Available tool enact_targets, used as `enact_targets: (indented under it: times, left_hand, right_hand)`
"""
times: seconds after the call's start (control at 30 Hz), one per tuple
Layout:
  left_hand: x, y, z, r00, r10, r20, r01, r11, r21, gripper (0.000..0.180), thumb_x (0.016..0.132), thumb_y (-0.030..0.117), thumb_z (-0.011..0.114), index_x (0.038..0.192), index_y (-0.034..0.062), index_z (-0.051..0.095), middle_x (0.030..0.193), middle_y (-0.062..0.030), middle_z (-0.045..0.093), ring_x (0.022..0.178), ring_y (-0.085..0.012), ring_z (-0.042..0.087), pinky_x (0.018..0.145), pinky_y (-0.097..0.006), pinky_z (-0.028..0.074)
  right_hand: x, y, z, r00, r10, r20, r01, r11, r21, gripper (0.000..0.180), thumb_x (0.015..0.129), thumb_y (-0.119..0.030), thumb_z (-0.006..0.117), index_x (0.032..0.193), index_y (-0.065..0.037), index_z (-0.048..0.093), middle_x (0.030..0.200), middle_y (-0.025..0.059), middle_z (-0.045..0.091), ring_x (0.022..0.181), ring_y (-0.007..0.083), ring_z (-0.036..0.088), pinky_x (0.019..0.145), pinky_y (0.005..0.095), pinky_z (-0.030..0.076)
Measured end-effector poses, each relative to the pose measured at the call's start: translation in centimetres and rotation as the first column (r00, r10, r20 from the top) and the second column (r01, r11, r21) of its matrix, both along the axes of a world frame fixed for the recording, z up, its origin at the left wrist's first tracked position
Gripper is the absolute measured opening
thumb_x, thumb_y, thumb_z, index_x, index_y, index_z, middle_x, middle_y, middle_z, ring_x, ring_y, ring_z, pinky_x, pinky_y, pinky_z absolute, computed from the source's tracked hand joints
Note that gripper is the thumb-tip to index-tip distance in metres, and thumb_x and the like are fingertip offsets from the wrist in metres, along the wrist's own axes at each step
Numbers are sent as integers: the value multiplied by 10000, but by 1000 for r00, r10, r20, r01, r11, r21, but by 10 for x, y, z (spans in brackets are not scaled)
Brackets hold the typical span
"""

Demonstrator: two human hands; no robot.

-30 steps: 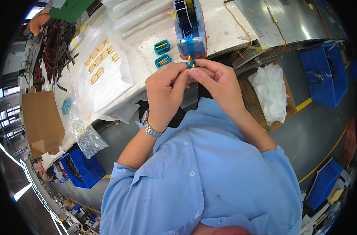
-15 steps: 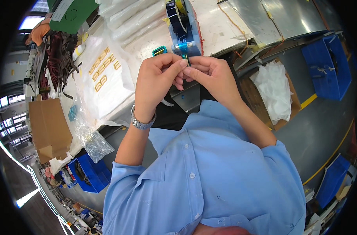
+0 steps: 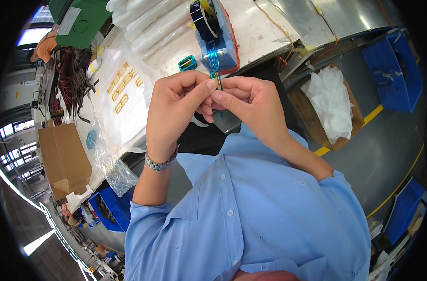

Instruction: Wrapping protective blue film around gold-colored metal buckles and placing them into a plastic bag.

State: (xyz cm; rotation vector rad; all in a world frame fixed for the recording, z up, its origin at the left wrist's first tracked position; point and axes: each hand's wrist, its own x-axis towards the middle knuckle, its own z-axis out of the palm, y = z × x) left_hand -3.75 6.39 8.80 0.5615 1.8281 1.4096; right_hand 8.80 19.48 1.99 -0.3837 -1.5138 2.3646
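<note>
My left hand (image 3: 176, 103) and my right hand (image 3: 254, 107) meet fingertip to fingertip in front of a blue tape dispenser (image 3: 226, 40). Pinched between them is a small gold metal piece (image 3: 218, 82), partly covered by shiny blue tape; the fingers hide much of its shape. A strip of this blue tape (image 3: 213, 57) runs from the dispenser's front down to my fingers. The dispenser carries a dark roll of tape (image 3: 204, 22). Left of it, on the table, lies a gold buckle in blue tape (image 3: 187, 63).
Gold buckles (image 3: 121, 103) lie in rows on a white sheet (image 3: 134, 119) at the left. Clear plastic sleeves (image 3: 150, 25) lie behind. A carton with white plastic (image 3: 332, 105) stands on the floor to the right, near a blue bin (image 3: 391, 75). Brown cardboard (image 3: 66, 159) is at far left.
My hands have drawn back from the dispenser with the gold piece, and a longer stretch of blue tape shows between. The whole view has shifted slightly.
</note>
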Motion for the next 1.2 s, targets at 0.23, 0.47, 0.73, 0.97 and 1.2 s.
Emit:
enact_targets:
  times: [0.23,0.47,0.73,0.97,1.2]
  left_hand:
    - [-4,-7,-23,992,-24,126,30,998,-48,218,1038,169,713,969,-36,734,752,-23,664,587,-105,658,531,-266,580]
    - [-26,-7,-43,957,-49,287,70,995,-66,214,1005,152,743,903,-35,725,748,-38,676,588,-115,673,524,-279,603]
    - [-47,-1,-41,917,-109,383,167,978,-122,234,1029,191,728,896,0,705,730,-20,646,567,-136,659,498,-290,591]
    - [-61,8,-38,863,-136,487,217,969,-114,303,1016,221,754,815,4,684,717,-32,652,543,-174,697,518,-267,600]
    - [-31,11,-17,854,-261,-451,92,928,-362,233,1005,195,754,905,-14,729,766,-65,699,559,-144,663,553,-257,558]
  right_hand:
    - [6,-8,-19,994,24,102,-22,1000,-21,268,1008,-164,775,1094,89,748,963,131,821,838,132,780,764,253,611]
    - [2,-4,-34,993,56,106,-46,994,-101,280,1008,-186,778,1069,86,746,926,145,814,830,135,780,768,271,627]
    - [-12,11,-37,999,-16,-47,29,951,307,488,895,-136,857,1299,75,681,1107,158,798,1004,198,778,951,341,609]
    - [-18,15,-38,998,63,-23,-55,961,272,470,897,-130,857,1296,55,692,1067,133,811,979,187,787,915,315,605]
    - [-20,10,-32,1000,1,-18,3,971,237,412,917,-127,849,1250,73,712,1036,124,819,958,144,777,861,274,603]
